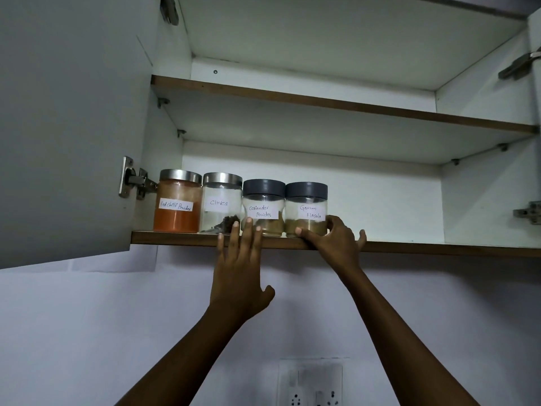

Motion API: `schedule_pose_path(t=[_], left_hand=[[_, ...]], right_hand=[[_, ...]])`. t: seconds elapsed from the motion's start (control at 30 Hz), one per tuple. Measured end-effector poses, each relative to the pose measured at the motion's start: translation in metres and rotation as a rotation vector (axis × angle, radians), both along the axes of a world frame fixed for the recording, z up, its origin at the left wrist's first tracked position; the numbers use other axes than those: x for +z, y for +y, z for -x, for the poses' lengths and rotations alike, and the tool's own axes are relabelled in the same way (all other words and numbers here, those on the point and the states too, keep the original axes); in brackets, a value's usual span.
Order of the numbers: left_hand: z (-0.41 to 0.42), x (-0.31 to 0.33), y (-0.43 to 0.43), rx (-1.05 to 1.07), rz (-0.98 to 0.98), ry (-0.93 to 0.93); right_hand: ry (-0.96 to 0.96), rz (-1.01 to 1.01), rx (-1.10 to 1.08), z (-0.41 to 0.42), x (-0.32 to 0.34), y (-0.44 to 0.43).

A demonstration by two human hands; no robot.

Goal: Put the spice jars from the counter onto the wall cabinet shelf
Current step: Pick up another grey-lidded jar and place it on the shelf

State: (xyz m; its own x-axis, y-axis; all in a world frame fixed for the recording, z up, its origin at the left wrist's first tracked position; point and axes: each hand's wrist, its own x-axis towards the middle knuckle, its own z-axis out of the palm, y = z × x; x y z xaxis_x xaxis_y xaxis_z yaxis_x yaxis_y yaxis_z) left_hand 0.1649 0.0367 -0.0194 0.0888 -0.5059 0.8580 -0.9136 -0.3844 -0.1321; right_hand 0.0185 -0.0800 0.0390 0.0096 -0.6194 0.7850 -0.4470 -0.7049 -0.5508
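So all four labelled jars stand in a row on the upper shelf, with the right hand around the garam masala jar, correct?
Not quite. The head view shows the four jars in a row on the bottom shelf, not the upper shelf, where no jars show. The right hand is indeed around the garam masala jar.

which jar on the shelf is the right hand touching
The Garam Masala jar, rightmost of the four, dark-lidded; the right hand cups its base.

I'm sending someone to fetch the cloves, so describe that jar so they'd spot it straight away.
Look in the open wall cabinet, on the bottom shelf, where four jars stand in a row. The cloves jar is second from the left. It alone pairs a steel lid with nearly clear glass, dark cloves at the bottom.
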Motion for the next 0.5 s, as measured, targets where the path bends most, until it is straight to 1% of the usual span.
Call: schedule_pose_path(t=[0.2, 0.4, 0.5], left_hand=[[-0.005, -0.002, 0.002, -0.006, -0.014, -0.022], [-0.003, -0.007, 0.004, 0.004, -0.03, 0.01], [0.006, -0.017, 0.007, 0.035, -0.045, 0.055]], right_hand=[[0.064, 0.1, -0.081, -0.002, -0.013, 0.001], [0.285, 0.231, -0.191, 0.011, -0.045, 0.001], [0.425, 0.271, -0.192, 0.027, -0.061, 0.005]])
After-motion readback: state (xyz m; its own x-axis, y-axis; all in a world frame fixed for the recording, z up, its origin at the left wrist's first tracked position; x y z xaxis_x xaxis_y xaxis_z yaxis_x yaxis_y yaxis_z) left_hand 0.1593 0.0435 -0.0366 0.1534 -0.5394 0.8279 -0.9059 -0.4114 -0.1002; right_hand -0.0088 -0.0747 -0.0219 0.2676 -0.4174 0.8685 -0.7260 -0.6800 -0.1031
